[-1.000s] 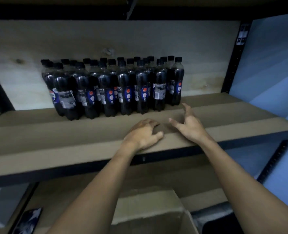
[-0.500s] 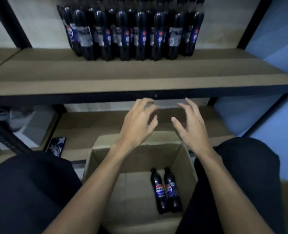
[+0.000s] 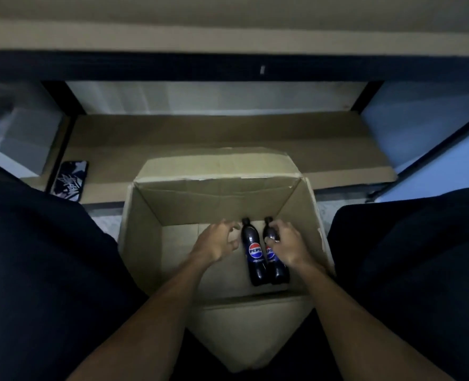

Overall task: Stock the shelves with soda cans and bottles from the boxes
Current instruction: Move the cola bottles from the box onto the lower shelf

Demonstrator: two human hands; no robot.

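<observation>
A: where's the stock?
B: two Pepsi bottles, flat on the floor of the open cardboard box, side by side and touching, caps toward the far wall, close to the box's right wall. Rest of the box floor is bare cardboard
A: hands?
B: right hand is curled round the upper part of the right bottle, thumb on its shoulder. left hand is slack, fingers spread and loosely bent, just beside the left bottle, gripping nothing
A: surface, room?
B: box sits on the floor between the person's knees, dark trousers. Its far flap leans over the front edge of the lower shelf, which is lined with cardboard. A phone with a graphic case lies at that shelf's front left corner. upper shelf crosses the top, black metal front rail. Pale blue wall to the right, dim light
</observation>
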